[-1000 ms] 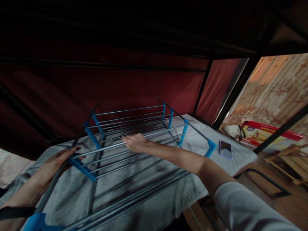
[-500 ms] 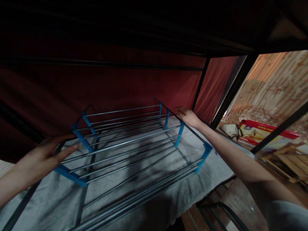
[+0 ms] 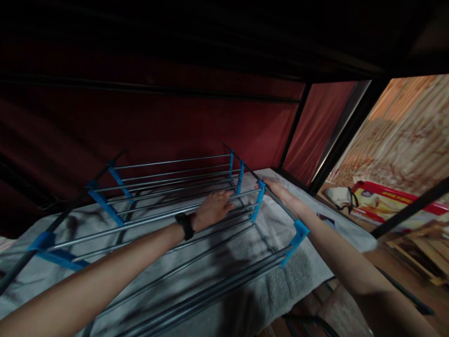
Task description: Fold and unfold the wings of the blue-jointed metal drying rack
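A metal rack (image 3: 168, 220) with grey rods and blue plastic joints lies on its side on a grey towel (image 3: 280, 276). My left hand (image 3: 212, 208) reaches across the rods and rests on them near the right end, fingers curled over a rod. A black watch sits on that wrist. At the rack's right side rail, my right hand (image 3: 278, 191) closes around the rail, next to a blue joint (image 3: 260, 193).
The towel covers a low surface under a dark upper bunk. A dark red curtain (image 3: 175, 126) hangs behind the rack. At the right, a red and yellow box (image 3: 382, 201) and a white item lie by black frame bars. A wooden floor shows below.
My left hand left the rack's left end and reached across to the right end. My right hand came down and gripped the right side rail. The rack shifted slightly left in view.
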### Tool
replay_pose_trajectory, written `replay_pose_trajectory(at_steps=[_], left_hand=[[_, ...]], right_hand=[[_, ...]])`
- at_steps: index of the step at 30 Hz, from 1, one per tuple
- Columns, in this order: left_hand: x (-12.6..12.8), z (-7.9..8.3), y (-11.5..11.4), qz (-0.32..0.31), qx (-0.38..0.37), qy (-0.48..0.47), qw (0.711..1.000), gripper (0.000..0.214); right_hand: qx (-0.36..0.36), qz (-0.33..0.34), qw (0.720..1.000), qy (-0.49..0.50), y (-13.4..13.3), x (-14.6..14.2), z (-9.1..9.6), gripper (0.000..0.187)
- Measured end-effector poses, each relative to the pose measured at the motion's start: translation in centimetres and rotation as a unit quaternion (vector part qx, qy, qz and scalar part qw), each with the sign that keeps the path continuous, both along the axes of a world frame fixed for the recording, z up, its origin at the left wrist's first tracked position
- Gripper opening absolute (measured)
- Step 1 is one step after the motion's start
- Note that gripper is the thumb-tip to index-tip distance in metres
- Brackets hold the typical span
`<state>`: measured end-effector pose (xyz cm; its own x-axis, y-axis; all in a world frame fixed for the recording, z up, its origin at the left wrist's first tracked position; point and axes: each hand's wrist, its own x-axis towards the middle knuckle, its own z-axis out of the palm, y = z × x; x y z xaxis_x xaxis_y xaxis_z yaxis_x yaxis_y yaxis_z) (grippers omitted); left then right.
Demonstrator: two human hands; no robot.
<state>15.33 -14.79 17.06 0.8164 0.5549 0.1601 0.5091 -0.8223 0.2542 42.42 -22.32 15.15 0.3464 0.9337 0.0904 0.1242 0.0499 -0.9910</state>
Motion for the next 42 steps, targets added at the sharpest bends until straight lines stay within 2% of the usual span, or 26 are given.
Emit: replay_pose_trajectory(at_steps=[2,5,8,13,22,27,37,42], left_hand=[[1.7,-0.5,0.0,-0.007,0.005,0.001,1.0,0.042],[3.4,-0.8,0.5,0.002,0.002,-0.001,1.0,0.036],[4.0,-1.0,1.1,0.007,-0.006,-0.012,1.0,0.033],[3.7,-1.3,1.3,0.006,-0.009,-0.017,1.0,0.034],[3.8,-0.9,0.7,0.024,0.002,-0.001,1.0,0.039],[3.6,-1.1,0.9,0.019,-0.012,-0.008,1.0,0.039],[3.4,-0.6,0.2,0.033,-0.027,-0.004,0.999,0.039],[3.5,-0.5,0.3,0.031,-0.038,-0.006,0.999,0.036]], right_hand=[[-0.008,-0.005,0.999,-0.045,0.4,0.4,-0.1,0.024],[-0.043,-0.029,0.998,-0.031,1.7,0.8,-0.7,0.027],[-0.064,-0.032,0.997,-0.022,2.8,1.0,-1.4,0.03],[-0.076,-0.031,0.995,-0.058,3.2,1.4,-1.9,0.032],[-0.059,-0.031,0.998,-0.01,3.7,1.7,-2.9,0.033],[-0.068,-0.043,0.996,-0.032,3.8,1.9,-3.1,0.038],[-0.08,-0.042,0.995,-0.039,3.4,1.0,-2.6,0.038],[-0.078,-0.016,0.995,-0.066,2.7,1.0,-1.9,0.037]])
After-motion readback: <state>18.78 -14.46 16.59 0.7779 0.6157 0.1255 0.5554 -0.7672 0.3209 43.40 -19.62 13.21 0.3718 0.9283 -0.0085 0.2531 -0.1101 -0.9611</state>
